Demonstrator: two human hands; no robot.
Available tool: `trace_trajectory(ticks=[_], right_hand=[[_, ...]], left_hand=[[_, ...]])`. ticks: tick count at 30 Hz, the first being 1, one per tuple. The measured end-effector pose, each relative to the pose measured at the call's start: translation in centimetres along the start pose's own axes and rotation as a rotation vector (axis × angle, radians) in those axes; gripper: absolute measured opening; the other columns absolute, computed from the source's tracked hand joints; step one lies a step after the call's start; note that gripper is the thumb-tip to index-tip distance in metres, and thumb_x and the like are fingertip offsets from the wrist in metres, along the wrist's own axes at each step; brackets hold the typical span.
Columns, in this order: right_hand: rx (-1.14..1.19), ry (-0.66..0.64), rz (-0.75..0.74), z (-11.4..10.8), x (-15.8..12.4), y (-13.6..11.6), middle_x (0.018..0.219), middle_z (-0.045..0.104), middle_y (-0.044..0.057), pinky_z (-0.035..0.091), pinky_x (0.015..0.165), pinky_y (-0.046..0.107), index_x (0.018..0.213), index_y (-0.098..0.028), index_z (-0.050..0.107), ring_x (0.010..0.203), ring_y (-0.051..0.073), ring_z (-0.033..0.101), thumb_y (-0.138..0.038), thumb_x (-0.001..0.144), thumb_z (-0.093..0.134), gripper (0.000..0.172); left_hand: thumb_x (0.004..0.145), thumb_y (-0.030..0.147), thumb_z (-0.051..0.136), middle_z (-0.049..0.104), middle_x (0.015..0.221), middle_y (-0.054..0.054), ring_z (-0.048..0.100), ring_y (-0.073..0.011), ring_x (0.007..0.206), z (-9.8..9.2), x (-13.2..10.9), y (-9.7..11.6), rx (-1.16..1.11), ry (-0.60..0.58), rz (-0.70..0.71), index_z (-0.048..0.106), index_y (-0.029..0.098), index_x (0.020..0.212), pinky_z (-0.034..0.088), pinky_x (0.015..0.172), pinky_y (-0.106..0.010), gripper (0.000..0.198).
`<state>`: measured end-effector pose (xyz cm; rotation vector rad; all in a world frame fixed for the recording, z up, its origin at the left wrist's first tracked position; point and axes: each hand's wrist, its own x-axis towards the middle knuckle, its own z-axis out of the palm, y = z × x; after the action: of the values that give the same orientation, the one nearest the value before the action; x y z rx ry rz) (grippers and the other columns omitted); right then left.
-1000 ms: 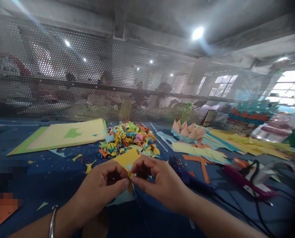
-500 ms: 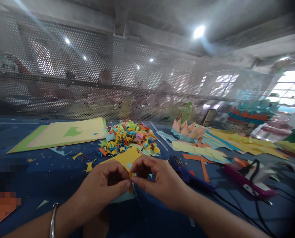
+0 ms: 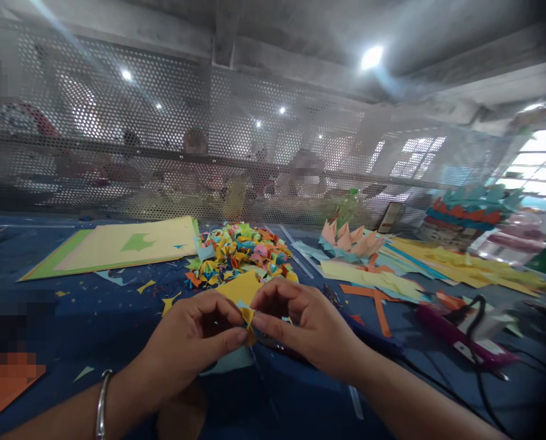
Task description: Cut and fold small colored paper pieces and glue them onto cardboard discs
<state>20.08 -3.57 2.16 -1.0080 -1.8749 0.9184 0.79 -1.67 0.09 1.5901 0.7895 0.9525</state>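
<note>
My left hand (image 3: pixel 192 342) and my right hand (image 3: pixel 307 327) meet low in the middle of the view, fingers curled. Between their thumbs and forefingers they pinch a small folded yellow paper piece (image 3: pixel 247 318). A silver bangle (image 3: pixel 100 410) circles my left wrist. Just behind the hands lies a yellow paper sheet (image 3: pixel 241 286), and beyond it a heap of small multicoloured folded paper pieces (image 3: pixel 240 253). A pale blue paper (image 3: pixel 229 362) lies under my left hand.
Large yellow and green sheets (image 3: pixel 117 247) lie at the left on the blue table (image 3: pixel 71 318). Peach paper flowers (image 3: pixel 350 239), orange strips (image 3: pixel 376 302), yellow sheets (image 3: pixel 474 269) and a purple tool with black cable (image 3: pixel 460 339) sit at the right. A perforated metal screen (image 3: pixel 162 153) stands behind; people sit beyond it.
Both hands have stayed together on the small yellow piece, with the fingers shifting slightly on it. The view has drifted a little to the left.
</note>
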Motion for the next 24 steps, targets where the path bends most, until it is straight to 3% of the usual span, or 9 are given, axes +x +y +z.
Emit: trace_trajectory(ticks=[8,17,24], right_hand=[[0.015,0.046,0.018,-0.2,-0.1,0.0,0.076,0.056,-0.001,0.044,0.061,0.024,0.088,-0.021,0.058,0.066,0.011,0.052,-0.035,0.084,0.059,0.015],[-0.037,0.041,0.032,-0.1,0.0,-0.2,0.073,0.056,-0.001,0.043,0.059,0.024,0.087,-0.019,0.058,0.064,0.011,0.051,-0.032,0.084,0.058,0.014],[-0.155,0.006,-0.001,0.7,0.1,0.2,0.069,0.054,-0.002,0.042,0.058,0.024,0.078,-0.019,0.056,0.062,0.011,0.048,-0.025,0.082,0.057,0.008]], left_hand=[[0.066,0.027,0.072,0.063,0.076,-0.001,0.057,-0.0153,0.071,-0.2,0.1,0.2,0.058,0.114,0.082,0.064,0.02,0.069,0.047,0.066,-0.027,0.011],[0.065,0.028,0.073,0.063,0.08,-0.003,0.059,-0.0187,0.083,-0.2,0.0,0.8,0.125,0.279,0.141,0.064,0.022,0.066,0.05,0.078,-0.031,0.011],[0.066,0.028,0.071,0.063,0.076,-0.002,0.058,-0.017,0.075,0.0,0.1,0.6,0.16,0.252,0.129,0.061,0.02,0.063,0.05,0.072,-0.03,0.013]])
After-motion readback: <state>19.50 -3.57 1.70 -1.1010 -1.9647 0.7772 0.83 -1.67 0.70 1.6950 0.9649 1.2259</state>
